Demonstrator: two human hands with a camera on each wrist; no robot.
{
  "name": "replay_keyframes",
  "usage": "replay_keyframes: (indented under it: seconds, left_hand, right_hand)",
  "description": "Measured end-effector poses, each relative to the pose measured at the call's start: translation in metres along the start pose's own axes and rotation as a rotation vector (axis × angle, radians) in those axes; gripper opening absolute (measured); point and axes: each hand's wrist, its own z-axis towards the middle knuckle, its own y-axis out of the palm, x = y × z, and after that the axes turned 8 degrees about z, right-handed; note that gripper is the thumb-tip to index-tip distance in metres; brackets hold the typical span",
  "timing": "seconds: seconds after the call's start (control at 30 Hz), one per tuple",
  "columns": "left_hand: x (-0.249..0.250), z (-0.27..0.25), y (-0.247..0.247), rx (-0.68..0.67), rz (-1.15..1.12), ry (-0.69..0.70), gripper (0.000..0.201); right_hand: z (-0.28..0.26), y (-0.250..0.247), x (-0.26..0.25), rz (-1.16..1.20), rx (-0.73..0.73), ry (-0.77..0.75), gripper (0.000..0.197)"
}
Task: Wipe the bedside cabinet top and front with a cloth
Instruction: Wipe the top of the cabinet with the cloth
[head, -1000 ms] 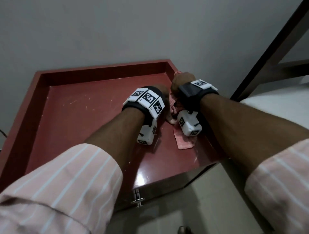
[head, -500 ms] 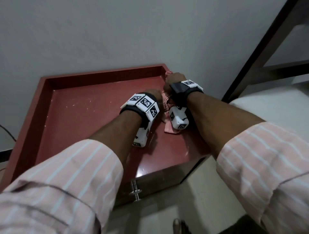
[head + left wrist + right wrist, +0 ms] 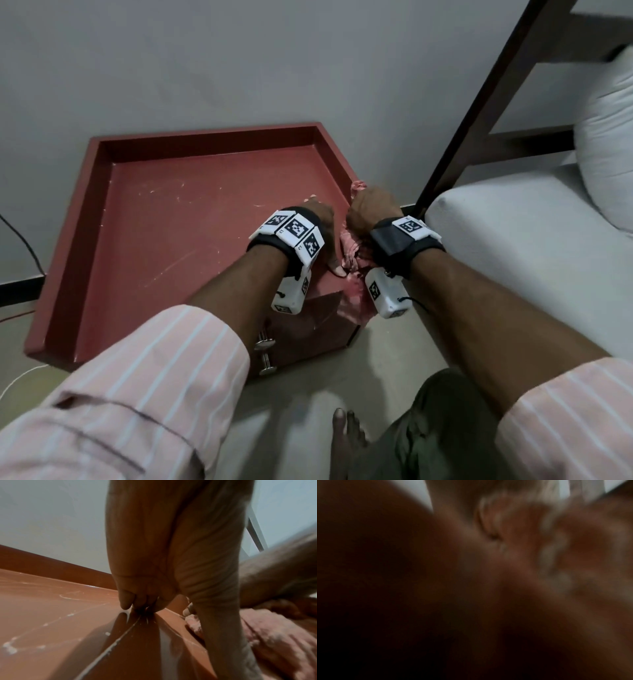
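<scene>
Plain grey wall (image 3: 239,61) behind, dim light, no window in shot. Floor (image 3: 387,346) is pale beige w/ a soft sheen. On the right there's a bed w/ white mattress (image 3: 513,246), white pillow (image 3: 606,147) and dark wood frame (image 3: 479,113) slanting up. Black cable (image 3: 24,240) on the left by the wall, white cord (image 3: 20,377) on the floor.

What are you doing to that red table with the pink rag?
A person is wiping a red bedside cabinet with a pink cloth. The right hand grips the cloth at the cabinet's right edge, next to the bed, and part of it hangs over the front corner. The left hand rests on the top beside it. Whitish streaks remain on the top.
</scene>
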Motion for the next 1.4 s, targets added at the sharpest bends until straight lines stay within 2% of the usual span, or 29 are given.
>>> replay_keyframes:
  seconds: [0.13, 0.2, 0.37, 0.43, 0.5, 0.57, 0.63, 0.77, 0.93, 1.03, 1.1, 1.27, 1.4]
  left_hand:
    - [-0.002, 0.011, 0.007, 0.076, 0.015, 0.025, 0.084]
    - [-0.002, 0.014, 0.010, 0.106, 0.043, 0.047, 0.082]
    - [-0.001, 0.020, 0.012, 0.160, 0.013, 0.031, 0.066]
    - [-0.002, 0.018, 0.010, 0.151, -0.004, 0.003, 0.068]
    - [-0.003, 0.012, 0.008, 0.118, -0.004, -0.020, 0.079]
    - [-0.002, 0.003, 0.007, 0.096, 0.008, -0.009, 0.102]
    - [-0.001, -0.007, 0.004, 0.084, -0.012, -0.010, 0.112]
    - [0.000, -0.020, 0.001, 0.094, -0.109, -0.065, 0.088]
    - [0.011, -0.035, 0.015, 0.081, -0.065, 0.006, 0.097]
    - [0.018, -0.040, 0.027, 0.061, -0.053, 0.025, 0.093]
    - [0.022, -0.043, 0.025, 0.060, -0.051, 0.021, 0.090]
    - [0.025, -0.040, 0.021, 0.048, -0.040, 0.017, 0.078]
    - [0.026, -0.044, 0.022, 0.108, -0.026, 0.018, 0.070]
  right_hand:
    - [0.015, 0.003, -0.002, -0.015, 0.019, -0.065, 0.025]
    - [0.028, 0.007, -0.005, 0.022, 0.034, -0.093, 0.025]
    - [0.064, 0.008, -0.019, 0.076, -0.009, -0.061, 0.027]
    - [0.074, 0.006, -0.024, 0.081, -0.021, -0.085, 0.020]
    - [0.075, 0.004, -0.027, 0.069, -0.026, -0.088, 0.009]
    - [0.066, 0.001, -0.025, 0.054, -0.021, -0.114, 0.008]
    - [0.052, -0.002, -0.022, 0.029, 0.003, -0.105, 0.011]
    - [0.010, -0.005, -0.012, 0.019, 0.017, -0.100, 0.008]
    - [-0.040, -0.011, -0.002, 0.020, 0.054, -0.060, 0.017]
    - [-0.073, -0.008, 0.008, -0.011, 0.099, 0.017, 0.026]
    - [-0.087, -0.005, 0.013, -0.037, 0.153, 0.015, 0.028]
    - [-0.080, -0.007, 0.011, 0.026, 0.174, 0.003, 0.024]
    - [-0.078, -0.007, 0.012, 0.083, 0.168, 0.005, 0.027]
